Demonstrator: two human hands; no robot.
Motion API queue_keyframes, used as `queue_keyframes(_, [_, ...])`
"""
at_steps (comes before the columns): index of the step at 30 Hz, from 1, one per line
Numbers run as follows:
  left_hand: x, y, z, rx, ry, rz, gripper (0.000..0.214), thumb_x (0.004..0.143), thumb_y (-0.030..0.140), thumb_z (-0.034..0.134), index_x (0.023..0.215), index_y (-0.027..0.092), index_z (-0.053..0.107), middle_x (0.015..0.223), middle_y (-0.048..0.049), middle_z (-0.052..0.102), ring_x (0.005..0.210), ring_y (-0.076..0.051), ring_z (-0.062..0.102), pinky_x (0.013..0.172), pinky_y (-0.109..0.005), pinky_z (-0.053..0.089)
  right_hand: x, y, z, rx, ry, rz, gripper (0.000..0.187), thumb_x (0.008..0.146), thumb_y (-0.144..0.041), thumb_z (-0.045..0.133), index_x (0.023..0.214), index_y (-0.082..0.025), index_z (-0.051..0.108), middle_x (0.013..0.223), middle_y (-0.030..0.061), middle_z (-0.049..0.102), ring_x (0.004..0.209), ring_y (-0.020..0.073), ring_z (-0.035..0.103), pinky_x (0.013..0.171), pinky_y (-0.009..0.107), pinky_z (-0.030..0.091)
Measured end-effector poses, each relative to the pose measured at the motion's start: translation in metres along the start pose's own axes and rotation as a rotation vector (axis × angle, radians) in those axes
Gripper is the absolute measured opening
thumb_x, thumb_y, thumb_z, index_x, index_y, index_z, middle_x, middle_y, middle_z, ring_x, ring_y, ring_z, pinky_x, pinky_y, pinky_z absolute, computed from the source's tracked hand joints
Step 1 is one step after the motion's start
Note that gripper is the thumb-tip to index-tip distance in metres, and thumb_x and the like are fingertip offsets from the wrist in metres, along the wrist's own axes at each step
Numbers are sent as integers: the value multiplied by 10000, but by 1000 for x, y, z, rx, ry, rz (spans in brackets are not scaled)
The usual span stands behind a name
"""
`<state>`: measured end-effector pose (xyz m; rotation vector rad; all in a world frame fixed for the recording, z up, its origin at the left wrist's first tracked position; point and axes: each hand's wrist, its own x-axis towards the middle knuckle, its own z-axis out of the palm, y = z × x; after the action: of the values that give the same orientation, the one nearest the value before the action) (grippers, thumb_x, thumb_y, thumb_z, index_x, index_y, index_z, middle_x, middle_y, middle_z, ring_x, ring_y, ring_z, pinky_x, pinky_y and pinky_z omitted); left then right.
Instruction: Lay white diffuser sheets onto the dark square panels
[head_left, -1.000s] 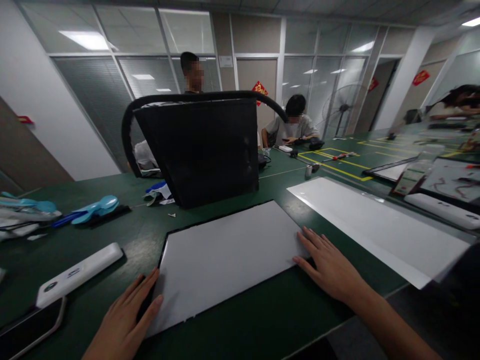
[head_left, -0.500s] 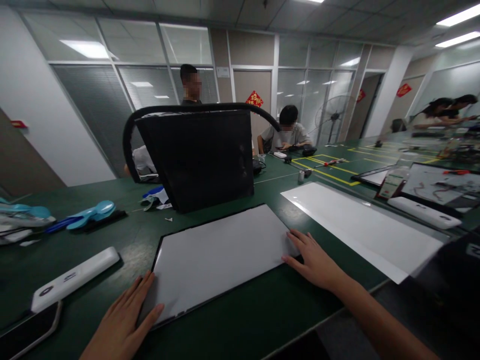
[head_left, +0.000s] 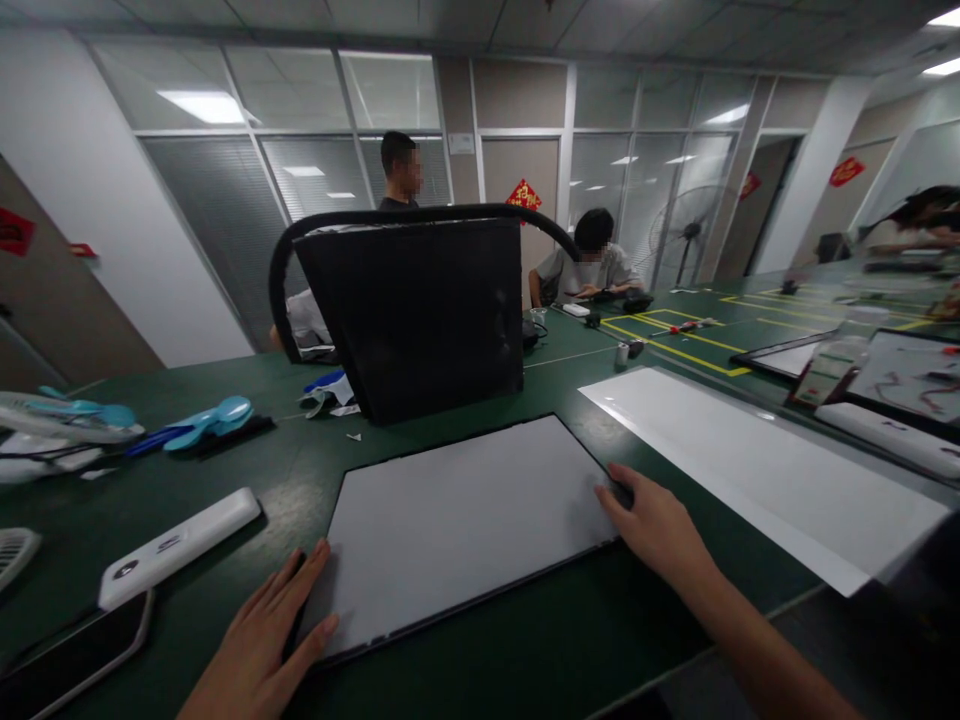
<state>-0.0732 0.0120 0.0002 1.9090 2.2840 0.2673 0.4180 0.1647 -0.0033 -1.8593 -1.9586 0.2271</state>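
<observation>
In the head view, we have a white panel [head_left: 465, 530] with a thin dark rim lying flat on the green counter [head_left: 510, 655], between our two hands and slightly askew, its right end farther from us. Our left hand [head_left: 259, 630] rests at the panel's left edge, its fingers [head_left: 304, 578] stretched out and its thumb parted from them, open and clasping nothing. Our right hand [head_left: 664, 520] touches the right edge, thumb on the white face and fingers bent over the side; we cannot tell whether they grip it.

Just beyond the panel we see a black upright case [head_left: 427, 315] with a thick curved band arching over it. To the right lies a long white sheet [head_left: 750, 475], apart from the panel. To our left are a white elongated device [head_left: 180, 548], a phone [head_left: 79, 655] near its lower end and, farther back, a light-blue plastic piece [head_left: 214, 422]. Across the counter a person [head_left: 619, 268] sits bent forward.
</observation>
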Motion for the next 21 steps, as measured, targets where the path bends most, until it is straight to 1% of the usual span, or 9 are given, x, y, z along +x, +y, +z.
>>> queue_keyframes(2, [1, 3, 1, 18, -13, 1, 971, 948, 750, 298, 1668, 105, 387, 1741, -103, 348, 1630, -404, 306, 1324, -643, 301, -5, -8, 3, -67, -10, -72, 558, 1079, -525, 584, 1512, -175, 550, 1458, 162, 617, 1357, 302, 590, 1198, 585, 462])
queue_keyframes(5, [2, 5, 7, 61, 13, 28, 932, 978, 716, 304, 1658, 86, 403, 1745, -121, 339, 1640, -389, 289, 1338, -636, 270, -15, -17, 8, -144, -33, -194, 705, 1048, -574, 553, 1542, -70, 537, 1574, 254, 512, 1535, 369, 417, 1311, 591, 307])
queue_keyframes(6, [1, 5, 9, 74, 24, 39, 932, 979, 717, 314, 1656, 83, 407, 1747, -124, 337, 1643, -384, 285, 1341, -629, 266, -18, -17, 8, -160, -41, -223, 757, 1044, -611, 521, 1546, -44, 535, 1604, 272, 472, 1565, 382, 371, 1326, 585, 283])
queue_keyframes(8, [0, 4, 11, 91, 39, 52, 930, 984, 716, 313, 1651, 77, 415, 1749, -129, 337, 1647, -372, 280, 1342, -616, 269, -23, -12, 8, -177, -53, -271, 845, 1040, -702, 450, 1571, -48, 518, 1657, 260, 403, 1597, 381, 314, 1334, 579, 279])
queue_keyframes(10, [-3, 5, 11, 101, 41, 53, 916, 993, 713, 298, 1649, 86, 423, 1752, -129, 336, 1647, -361, 281, 1341, -602, 280, -26, -3, 6, -180, -61, -310, 883, 1035, -771, 401, 1606, -103, 492, 1697, 205, 357, 1607, 351, 302, 1331, 571, 293])
queue_keyframes(14, [-6, 7, 8, 126, 32, 66, 927, 990, 737, 320, 1657, 100, 410, 1763, -135, 297, 1646, -373, 267, 1331, -607, 302, -28, 15, 11, -170, -38, -363, 850, 1050, -788, 359, 1635, -181, 462, 1728, 122, 316, 1604, 305, 311, 1327, 530, 319])
queue_keyframes(18, [-9, 8, 7, 160, 27, 92, 1018, 951, 803, 401, 1678, 93, 344, 1776, -153, 217, 1647, -406, 237, 1324, -645, 289, -25, 27, 19, -158, 83, -361, 813, 1077, -740, 320, 1664, -184, 408, 1753, 118, 257, 1621, 301, 268, 1314, 527, 347])
queue_keyframes(20, [-10, 8, 6, 173, 38, 115, 1040, 938, 816, 435, 1694, 113, 303, 1787, -150, 155, 1648, -407, 232, 1323, -641, 290, -22, 42, 15, -160, 172, -344, 777, 1092, -699, 289, 1645, -175, 439, 1754, 125, 261, 1625, 308, 262, 1314, 549, 343])
queue_keyframes(21, [-11, 8, 6, 177, 46, 132, 1033, 941, 812, 444, 1704, 134, 282, 1792, -141, 132, 1649, -402, 231, 1323, -638, 292, -22, 54, 11, -165, 216, -336, 771, 1091, -693, 282, 1622, -167, 473, 1741, 136, 296, 1618, 316, 283, 1313, 565, 340])
